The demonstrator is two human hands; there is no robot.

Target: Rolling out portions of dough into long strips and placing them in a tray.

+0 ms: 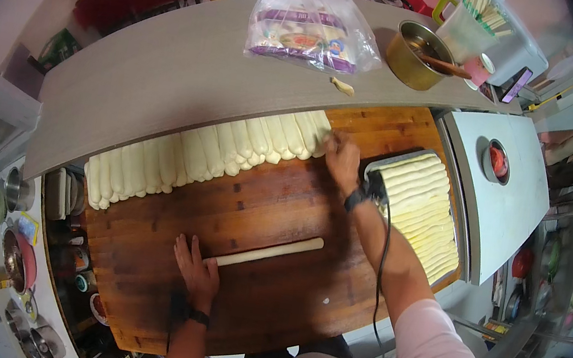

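A single rolled dough rope (270,251) lies slanting across the brown wooden board (245,306). My left hand (197,271) is palm down on the board with fingers spread, its thumb side against the rope's left end. At the far side, a long row of pale dough strips (192,156) lies side by side along the counter edge. My right hand (343,160) is at the right end of this row, its fingers curled against the last strip. Whether the fingertips grip that strip is hidden. Dark bands circle both wrists, and a black cable runs along my right forearm.
Right of my right forearm, a metal tray (372,165) holds yellowish, glossy dough strips (420,215). On the grey counter (170,67) stand a plastic bag with a package (308,32) and a brass-coloured pot (411,67). A small bowl (497,161) sits on the white surface at right.
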